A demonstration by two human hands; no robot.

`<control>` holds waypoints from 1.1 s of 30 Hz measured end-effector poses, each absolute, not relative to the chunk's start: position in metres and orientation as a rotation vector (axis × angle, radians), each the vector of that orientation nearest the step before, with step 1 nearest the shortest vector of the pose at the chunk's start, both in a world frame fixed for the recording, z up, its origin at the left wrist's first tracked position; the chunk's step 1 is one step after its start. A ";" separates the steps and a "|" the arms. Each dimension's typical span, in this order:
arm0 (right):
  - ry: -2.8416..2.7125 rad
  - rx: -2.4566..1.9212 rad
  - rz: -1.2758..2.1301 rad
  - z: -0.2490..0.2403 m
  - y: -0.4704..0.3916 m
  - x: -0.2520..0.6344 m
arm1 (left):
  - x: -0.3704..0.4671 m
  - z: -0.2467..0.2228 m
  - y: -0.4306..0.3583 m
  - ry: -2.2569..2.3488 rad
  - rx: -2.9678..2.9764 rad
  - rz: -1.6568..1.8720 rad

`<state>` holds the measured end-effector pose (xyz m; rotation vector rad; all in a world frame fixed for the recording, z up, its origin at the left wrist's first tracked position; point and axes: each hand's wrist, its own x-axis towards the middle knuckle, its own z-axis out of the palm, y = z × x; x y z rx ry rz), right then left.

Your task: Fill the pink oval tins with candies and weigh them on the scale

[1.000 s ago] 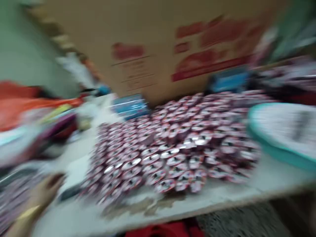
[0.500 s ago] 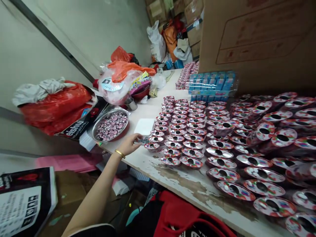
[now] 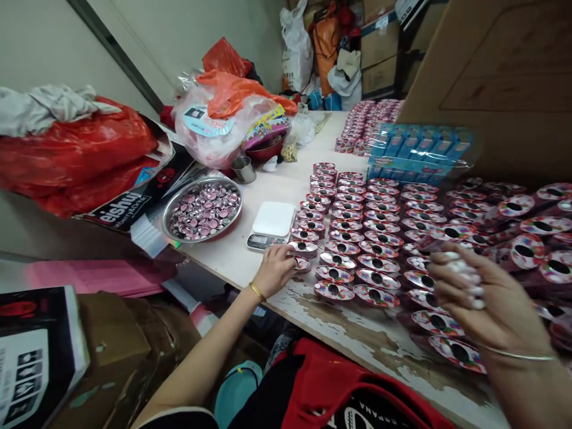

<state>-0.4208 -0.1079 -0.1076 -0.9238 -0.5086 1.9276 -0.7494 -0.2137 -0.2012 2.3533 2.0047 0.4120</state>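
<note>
My left hand, with a gold bangle on the wrist, has its fingers closed on an oval container at the near left end of the rows. Behind that hand lies a white scale with a small display. My right hand is raised over the containers at the right, palm partly up, its fingers curled round several small white balls. Rows of upright oval containers with red patterned rims and dark round holes stand on the table.
A steel bowl of pink caps stands left of the scale, near a metal cup. Behind them are plastic bags. Blue packs lie behind the rows, beside a large carton.
My right hand has come into view holding white balls. My left hand has moved from beside the scale to the nearest container on its right. The camera view has shifted.
</note>
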 end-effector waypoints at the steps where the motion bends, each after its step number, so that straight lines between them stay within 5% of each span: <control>1: -0.445 -0.904 2.000 -0.111 -0.112 -0.435 | -0.752 -0.195 -0.217 1.963 2.339 0.427; 12: -0.482 -0.960 2.265 -0.144 -0.124 -0.499 | -0.854 -0.113 -0.174 1.928 2.221 0.816; 26: -0.441 -1.051 2.345 -0.154 -0.100 -0.547 | -0.893 -0.175 -0.092 1.738 2.259 0.594; 33: -0.517 -1.111 2.376 -0.157 -0.097 -0.556 | -0.894 -0.158 -0.114 1.959 2.182 0.789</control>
